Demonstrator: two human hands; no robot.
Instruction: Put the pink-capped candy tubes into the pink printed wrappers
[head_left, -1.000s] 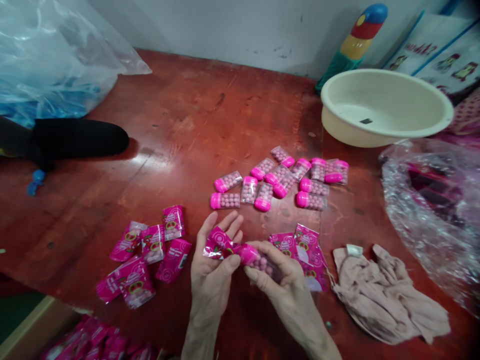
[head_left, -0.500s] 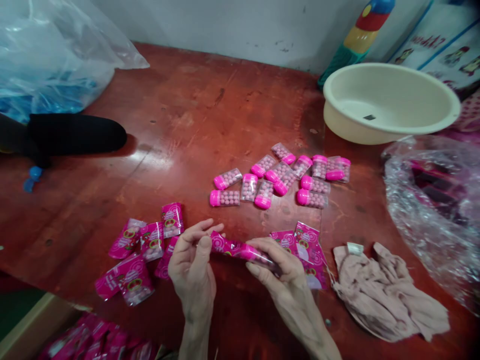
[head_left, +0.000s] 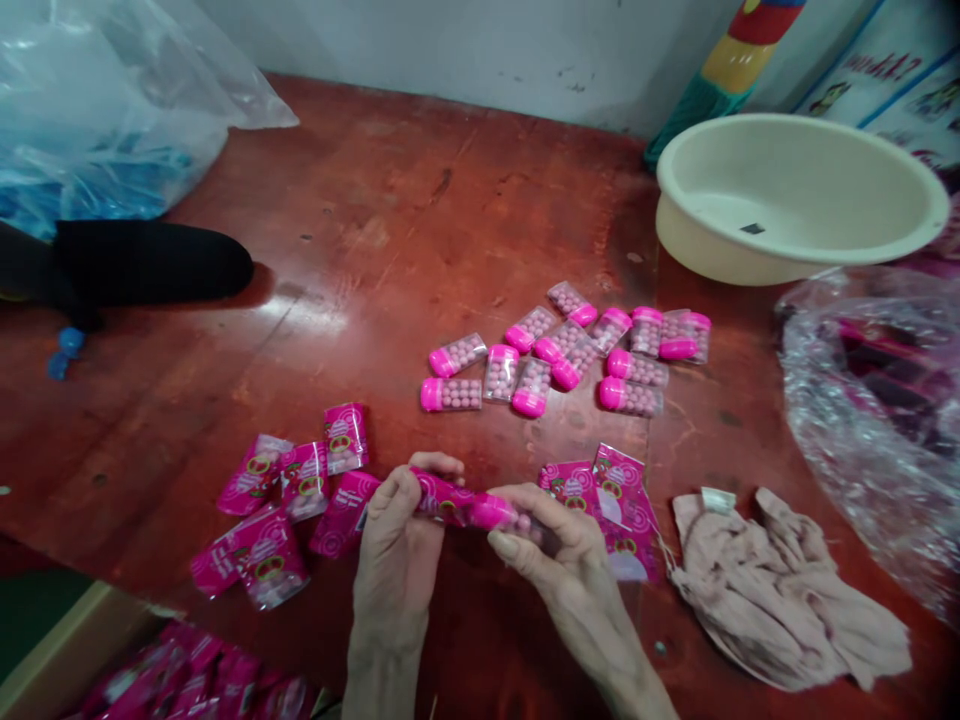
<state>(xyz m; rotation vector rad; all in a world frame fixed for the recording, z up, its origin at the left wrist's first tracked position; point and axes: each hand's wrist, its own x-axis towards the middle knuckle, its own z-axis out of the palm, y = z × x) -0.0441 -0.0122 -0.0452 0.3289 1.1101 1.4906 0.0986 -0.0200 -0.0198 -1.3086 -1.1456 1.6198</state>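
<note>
Between finger and thumb, my left hand [head_left: 397, 535] pinches a pink printed wrapper sleeve [head_left: 444, 500]. My right hand [head_left: 566, 555] grips a small clear candy container [head_left: 517, 520] with a pink cap [head_left: 491, 511], its cap end against the sleeve's opening. Whether the cap has entered the sleeve I cannot tell. Beyond my hands lie several candy containers [head_left: 534, 385] filled with pale pink balls. Left of my left hand are several pink wrapped packs [head_left: 270, 565]. Partly behind my right hand lie flat pink sleeves [head_left: 621, 485].
A cream basin [head_left: 795, 255] stands at the back right, near a crinkled clear plastic bag [head_left: 832, 400]. A beige cloth [head_left: 787, 590] lies at the right. At the left are a black padded object [head_left: 154, 263] and a plastic bag with blue contents [head_left: 112, 120]. A box [head_left: 97, 635] of pink packs sits below the table edge.
My left hand has shifted slightly right and down, bringing the sleeve closer to the container's cap. More of the wrapped pack beside my left hand shows. The view has moved a little.
</note>
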